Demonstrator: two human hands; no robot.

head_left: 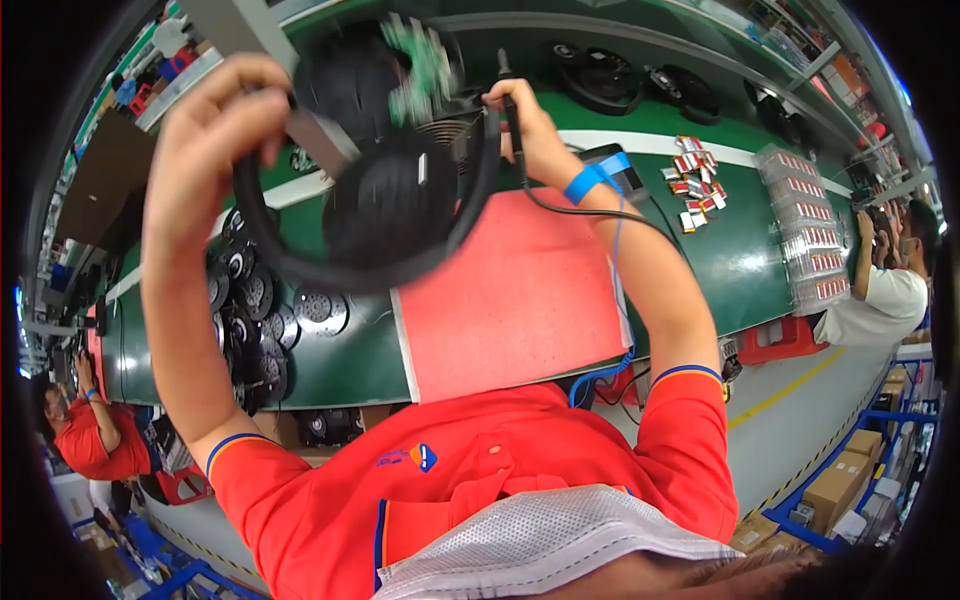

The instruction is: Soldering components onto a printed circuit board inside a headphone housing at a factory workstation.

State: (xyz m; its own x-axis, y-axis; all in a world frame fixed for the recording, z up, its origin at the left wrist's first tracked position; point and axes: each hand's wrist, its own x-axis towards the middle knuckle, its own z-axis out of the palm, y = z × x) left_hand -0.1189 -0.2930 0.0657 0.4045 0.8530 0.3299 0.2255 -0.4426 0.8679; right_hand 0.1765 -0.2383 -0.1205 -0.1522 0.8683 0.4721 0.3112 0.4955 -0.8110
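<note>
Raised above the bench are black over-ear headphones point(395, 265), blurred by motion, their headband curving towards me. One ear cup lies open, with a green circuit board point(418, 65) and thin wires showing. My left hand point(215, 135) is closed around the left side of the headphones. In my right hand point(530, 125) is a slim black corded tool that looks like a soldering iron point(513, 120), its metal tip pointing up. The right fingertips are close to the headphones' right edge; whether they touch is unclear. A blue strap point(588, 182) circles my right wrist.
A pink mat point(515, 300) lies on the green bench point(735, 265). Black round parts point(255, 290) cluster at left. Small silver-and-red battery cells point(695, 185) lie right, beside stacked clear trays point(805, 230). More headphones point(595, 78) sit at the back. Other people work at both sides.
</note>
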